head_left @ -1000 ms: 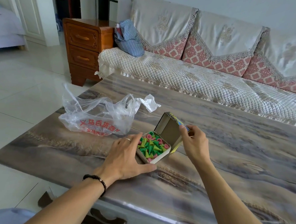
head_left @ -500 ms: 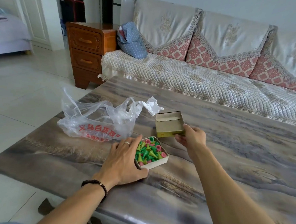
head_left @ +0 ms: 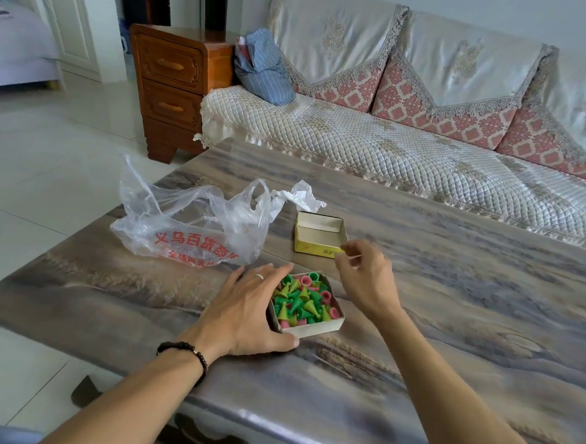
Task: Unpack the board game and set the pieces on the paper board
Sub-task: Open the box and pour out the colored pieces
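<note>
The fingers (head_left: 267, 278) of the left hand (head_left: 245, 311) lie nearly straight and spread along the left wall of the open box (head_left: 316, 328), thumb against its near corner; nothing is pinched. The box sits on the marbled table (head_left: 450, 317), filled with green, yellow and pink cone pieces (head_left: 302, 299). At ten o'clock from it slumps a clear plastic bag (head_left: 188, 222) with red print. At twelve o'clock lies the yellow lid (head_left: 318, 235), upturned and apart from the box. The right hand (head_left: 367, 278) hovers at one o'clock, its fingers loosely curled just beside the lid's near right corner; whether they touch it I cannot tell.
</note>
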Available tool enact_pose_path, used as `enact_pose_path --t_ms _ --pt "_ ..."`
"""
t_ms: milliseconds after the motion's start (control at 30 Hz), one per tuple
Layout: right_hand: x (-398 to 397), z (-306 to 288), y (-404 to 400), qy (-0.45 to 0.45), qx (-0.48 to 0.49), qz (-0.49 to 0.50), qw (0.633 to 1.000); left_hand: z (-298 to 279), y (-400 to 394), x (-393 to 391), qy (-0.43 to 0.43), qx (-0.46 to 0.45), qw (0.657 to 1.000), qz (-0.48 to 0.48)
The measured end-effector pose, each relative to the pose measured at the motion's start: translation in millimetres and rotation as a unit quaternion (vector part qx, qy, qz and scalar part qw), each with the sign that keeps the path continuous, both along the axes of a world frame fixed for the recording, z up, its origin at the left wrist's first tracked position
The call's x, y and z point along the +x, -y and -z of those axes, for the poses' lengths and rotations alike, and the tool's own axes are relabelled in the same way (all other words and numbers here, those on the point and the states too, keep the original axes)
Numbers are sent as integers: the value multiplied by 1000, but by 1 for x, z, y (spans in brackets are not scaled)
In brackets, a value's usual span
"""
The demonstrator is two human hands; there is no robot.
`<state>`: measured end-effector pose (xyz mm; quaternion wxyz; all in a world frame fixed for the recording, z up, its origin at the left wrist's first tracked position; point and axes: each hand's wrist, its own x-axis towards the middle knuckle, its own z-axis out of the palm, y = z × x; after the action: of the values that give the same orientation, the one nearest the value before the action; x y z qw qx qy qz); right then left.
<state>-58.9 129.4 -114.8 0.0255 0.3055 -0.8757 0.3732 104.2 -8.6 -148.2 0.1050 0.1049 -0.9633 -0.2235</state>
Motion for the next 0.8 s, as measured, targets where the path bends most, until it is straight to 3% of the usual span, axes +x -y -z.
enact_pose_path --t_ms 133,233,367,800 --pt "37 -2 -14 -199 98 -159 962 -1 -1 1 9 -1 1000 -2" --pt "43 1 -8 -253 194 -202 926 -5 -4 2 -1 -5 1000 -21" --pt "44 7 9 -285 240 -195 907 -5 -3 1 -18 8 999 -28" --pt "40 17 19 -247 179 -141 942 2 2 -2 -25 21 999 -41"
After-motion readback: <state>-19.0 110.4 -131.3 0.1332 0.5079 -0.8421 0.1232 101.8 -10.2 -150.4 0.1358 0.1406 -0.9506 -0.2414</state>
